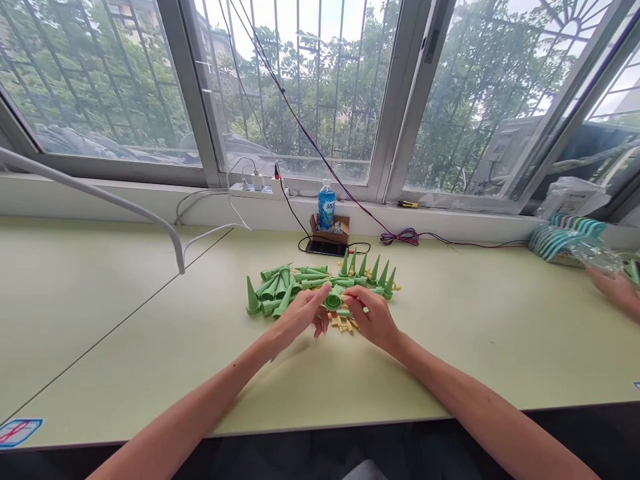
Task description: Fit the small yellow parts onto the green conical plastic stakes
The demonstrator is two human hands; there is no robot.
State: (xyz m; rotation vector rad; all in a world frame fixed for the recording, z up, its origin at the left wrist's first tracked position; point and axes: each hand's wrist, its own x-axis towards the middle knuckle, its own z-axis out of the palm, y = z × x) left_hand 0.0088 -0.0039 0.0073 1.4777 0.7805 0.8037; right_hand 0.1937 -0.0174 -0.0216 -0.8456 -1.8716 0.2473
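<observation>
A green plastic cone (333,301) with its round open end facing me sits between my two hands above the table. My left hand (301,315) pinches it from the left with curled fingers, and my right hand (372,319) grips it from the right. Behind them lies a heap of several green cones (280,288), some flat, and a row standing upright (376,272). Small yellow plastic pieces (345,325) lie under my hands.
A pale green table (475,333) runs along a window sill. A blue bottle (327,207), a cardboard box (330,233) and a dark phone (326,248) with cables stand behind the heap. Another person's hand (616,291) reaches near bagged teal items (565,237) at the right. A white tube (125,207) crosses the left.
</observation>
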